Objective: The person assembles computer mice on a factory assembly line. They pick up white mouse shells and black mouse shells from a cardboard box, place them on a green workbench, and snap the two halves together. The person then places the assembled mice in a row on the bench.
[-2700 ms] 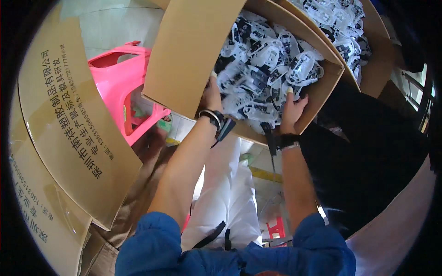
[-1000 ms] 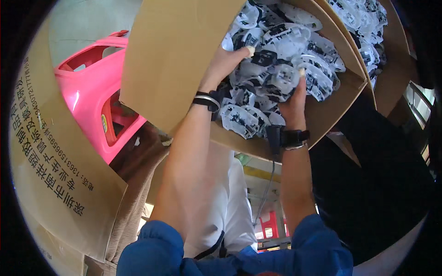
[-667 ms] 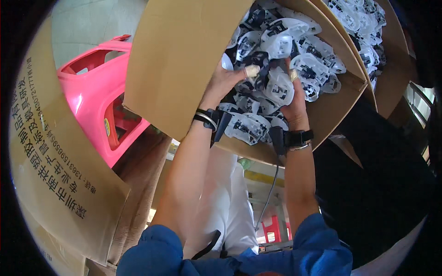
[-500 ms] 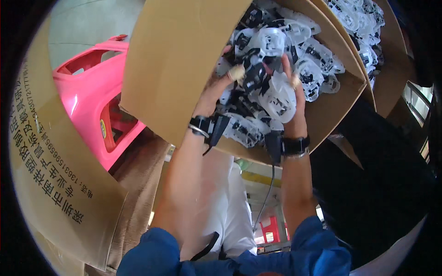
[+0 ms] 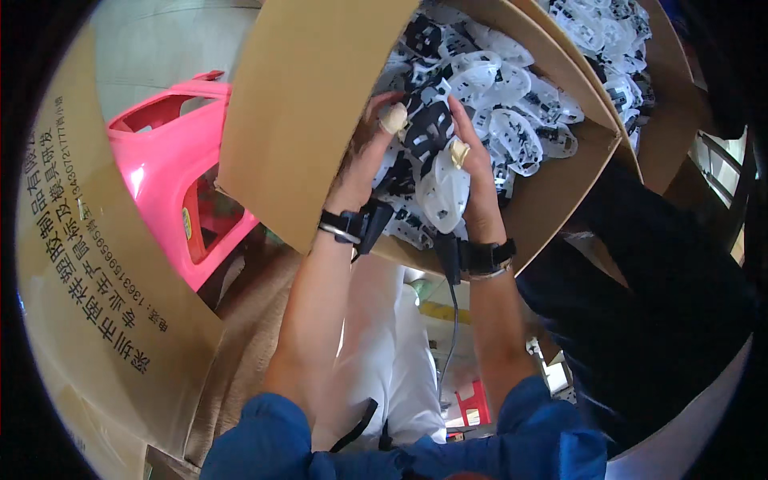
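Observation:
Above a heap of loose plastic parts, my left hand (image 5: 360, 170) and my right hand (image 5: 482, 180) are closed round a small bunch of black and white plastic shells (image 5: 428, 124). They press it from both sides, thumbs uppermost and covered with pale finger cots. The lower end of the bunch is a rounded white translucent shell (image 5: 445, 196) beside my right palm. Most of my left fingers are out of sight behind the bunch and the box flap. The heap of similar shells (image 5: 516, 140) lies in an open cardboard box (image 5: 560, 196).
A tall cardboard flap (image 5: 296, 104) rises beside my left forearm. Farther left stand a pink plastic stool (image 5: 156, 152) and a printed carton (image 5: 120, 280). A second box of shells (image 5: 616, 40) is at the far right. A cable (image 5: 454, 320) hangs from my right wrist strap.
My right hand has moved left, closer to my left hand. The bunch of shells now sits more upright between them. The view has shifted slightly, with the box farther left.

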`<control>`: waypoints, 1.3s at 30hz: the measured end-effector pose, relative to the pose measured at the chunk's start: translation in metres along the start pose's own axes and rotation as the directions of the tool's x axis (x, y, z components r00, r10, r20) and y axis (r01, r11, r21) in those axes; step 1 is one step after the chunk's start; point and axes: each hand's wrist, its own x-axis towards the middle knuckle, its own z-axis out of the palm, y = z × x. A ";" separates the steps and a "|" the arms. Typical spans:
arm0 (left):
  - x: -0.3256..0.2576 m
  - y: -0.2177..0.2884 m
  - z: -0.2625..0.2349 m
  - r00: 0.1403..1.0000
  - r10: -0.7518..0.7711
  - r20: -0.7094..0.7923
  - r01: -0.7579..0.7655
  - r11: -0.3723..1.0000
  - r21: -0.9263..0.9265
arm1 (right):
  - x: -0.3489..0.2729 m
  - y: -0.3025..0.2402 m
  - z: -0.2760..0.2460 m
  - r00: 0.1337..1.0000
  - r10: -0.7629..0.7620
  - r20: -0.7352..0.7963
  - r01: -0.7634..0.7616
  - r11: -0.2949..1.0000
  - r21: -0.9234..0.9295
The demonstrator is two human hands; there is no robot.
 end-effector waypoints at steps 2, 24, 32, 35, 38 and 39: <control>-0.002 0.005 0.005 0.999 0.016 0.034 -0.014 0.999 -0.043 | -0.004 -0.016 -0.001 0.999 -0.023 0.030 0.024 0.999 -0.041; -0.295 0.130 0.044 0.986 0.140 0.093 -0.147 0.986 0.073 | -0.308 -0.128 0.078 0.995 -0.043 -0.094 0.057 0.988 0.145; -0.528 0.130 0.096 0.924 -0.123 0.361 0.109 0.992 0.059 | -0.585 -0.138 0.077 0.942 -0.142 -0.304 0.216 0.951 0.223; -0.605 0.149 0.134 0.835 -0.093 0.542 0.052 0.995 0.090 | -0.680 -0.166 0.083 0.888 -0.260 -0.380 0.379 0.881 0.283; -0.669 0.164 0.182 0.670 -0.128 0.731 0.067 0.991 0.112 | -0.759 -0.183 0.077 0.784 -0.271 -0.558 0.489 0.823 0.288; -0.687 0.164 0.199 0.619 -0.112 0.777 0.021 0.992 0.127 | -0.784 -0.184 0.072 0.732 -0.320 -0.602 0.563 0.781 0.270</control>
